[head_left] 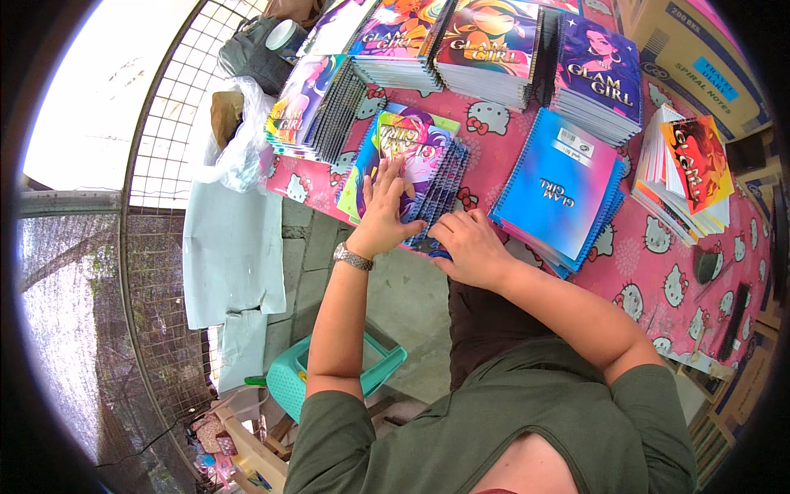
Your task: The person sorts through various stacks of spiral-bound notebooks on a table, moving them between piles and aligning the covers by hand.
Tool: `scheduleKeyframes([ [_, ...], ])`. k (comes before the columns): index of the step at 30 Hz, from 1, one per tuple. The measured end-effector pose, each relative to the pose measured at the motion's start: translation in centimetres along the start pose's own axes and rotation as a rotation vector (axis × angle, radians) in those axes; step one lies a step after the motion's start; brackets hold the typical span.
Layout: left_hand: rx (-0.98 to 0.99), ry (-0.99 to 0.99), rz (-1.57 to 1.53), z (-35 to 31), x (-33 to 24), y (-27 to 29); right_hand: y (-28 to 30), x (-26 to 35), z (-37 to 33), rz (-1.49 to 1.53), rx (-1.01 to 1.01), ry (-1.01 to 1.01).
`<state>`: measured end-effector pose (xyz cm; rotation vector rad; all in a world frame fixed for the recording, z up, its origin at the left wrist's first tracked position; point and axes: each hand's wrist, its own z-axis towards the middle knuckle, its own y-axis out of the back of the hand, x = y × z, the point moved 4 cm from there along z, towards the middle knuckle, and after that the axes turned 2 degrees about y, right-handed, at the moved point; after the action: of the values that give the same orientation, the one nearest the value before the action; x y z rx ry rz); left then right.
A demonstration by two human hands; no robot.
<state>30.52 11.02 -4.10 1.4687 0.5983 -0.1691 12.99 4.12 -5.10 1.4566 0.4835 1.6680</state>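
Note:
A stack of spiral notebooks (421, 136) with colourful illustrated covers lies near the table's front edge. Some of its coils face right and the covers are fanned unevenly. My left hand (383, 210), with a metal watch on the wrist, rests on the top cover, its fingers stretched out and its thumb pointing right. At the stack's near right corner is my right hand (473, 249), fingers bent inward. A small dark blue bit shows between its thumb and fingertips; what it belongs to is partly hidden. Right of it sits another pile of blue-and-pink spiral notebooks (559, 193).
More notebook piles (485, 58) stand along the far side. At the right are a loose stack with an orange cover (695, 165) and a cardboard box (699, 62). A pink patterned cloth (634, 255) covers the table. A green plastic stool (300, 395) stands below left.

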Motion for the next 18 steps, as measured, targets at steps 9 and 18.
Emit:
scheduleKeyframes([
  [9, 0.040, 0.006, -0.030, 0.1, 0.1, -0.1, -1.8, -1.6, 1.0, 0.365, 0.320, -0.328],
  [18, 0.026, 0.018, 0.090, 0.2, -0.5, -0.6, -0.5, -1.2, -1.8, 0.082, 0.092, -0.077],
])
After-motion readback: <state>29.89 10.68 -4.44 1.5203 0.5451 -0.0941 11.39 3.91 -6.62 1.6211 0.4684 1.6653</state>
